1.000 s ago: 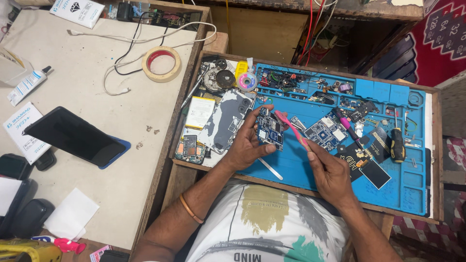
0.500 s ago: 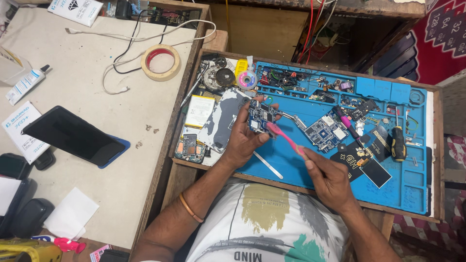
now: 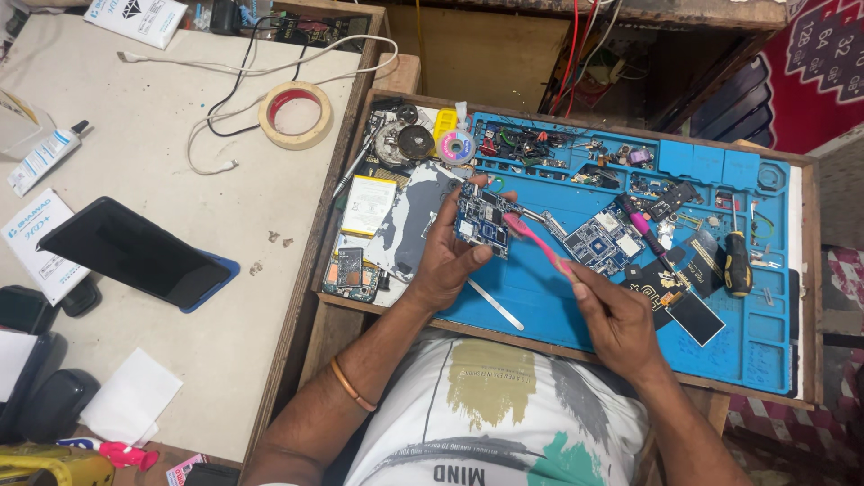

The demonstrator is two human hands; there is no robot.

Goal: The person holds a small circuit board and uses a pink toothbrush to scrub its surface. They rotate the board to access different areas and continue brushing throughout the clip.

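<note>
My left hand (image 3: 443,259) holds a small blue circuit board (image 3: 480,220) tilted up above the blue work mat (image 3: 540,297). In my right hand (image 3: 616,317) is a pink toothbrush (image 3: 538,243), its head resting against the right edge of that board. A thin metal pry strip (image 3: 495,304) lies on the mat just below my left hand. A second blue circuit board (image 3: 596,243) lies flat on the mat to the right of the brush.
A screwdriver with a black and orange handle (image 3: 736,263), a pink-handled tool (image 3: 646,230), a battery (image 3: 367,206) and small parts crowd the mat. On the table to the left lie a dark phone (image 3: 135,252), a tape roll (image 3: 294,114) and white cables (image 3: 225,72).
The brush head has moved left from the mat's middle onto the board in my left hand. My left hand has turned the board and raised it slightly.
</note>
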